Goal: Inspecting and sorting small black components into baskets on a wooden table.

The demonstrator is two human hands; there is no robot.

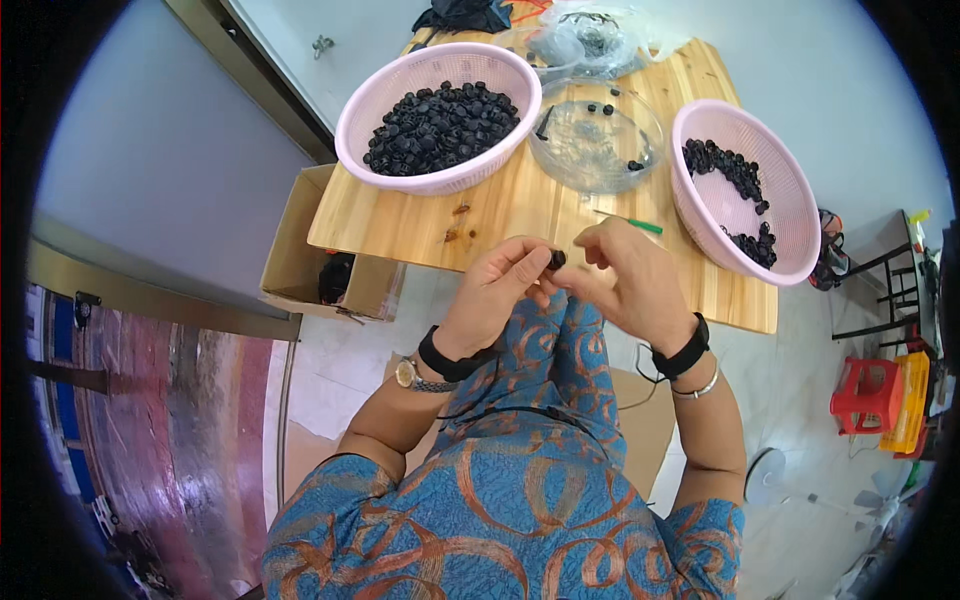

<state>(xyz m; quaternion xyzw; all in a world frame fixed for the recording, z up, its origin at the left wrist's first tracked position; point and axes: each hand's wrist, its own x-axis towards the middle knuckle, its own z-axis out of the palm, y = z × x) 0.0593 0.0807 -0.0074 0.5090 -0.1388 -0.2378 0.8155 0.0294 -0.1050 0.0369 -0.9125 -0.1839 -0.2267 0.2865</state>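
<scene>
My left hand (505, 280) pinches a small round black part (557, 260) between thumb and fingers, just off the near edge of the wooden table. Close on its right is my right hand (625, 275), its thumb and forefinger apart and curved toward the part. No object shows between those fingers; whether the thumb touches the part I cannot tell. Past the right hand, a thin pointed tool with a green handle (645, 226) lies on the table. A pink basket (355, 150) heaped with similar black pieces stands at the far left, and another pink basket (795, 200) with fewer black rings is at the right.
Between the baskets sits a clear plastic tray (580, 165) with a few black bits. Behind it is a clear plastic bag (600, 45). Small brown scraps (452, 235) lie near the table's front edge. An open cardboard box (285, 250) stands at the table's left; a red stool (865, 395) is far right.
</scene>
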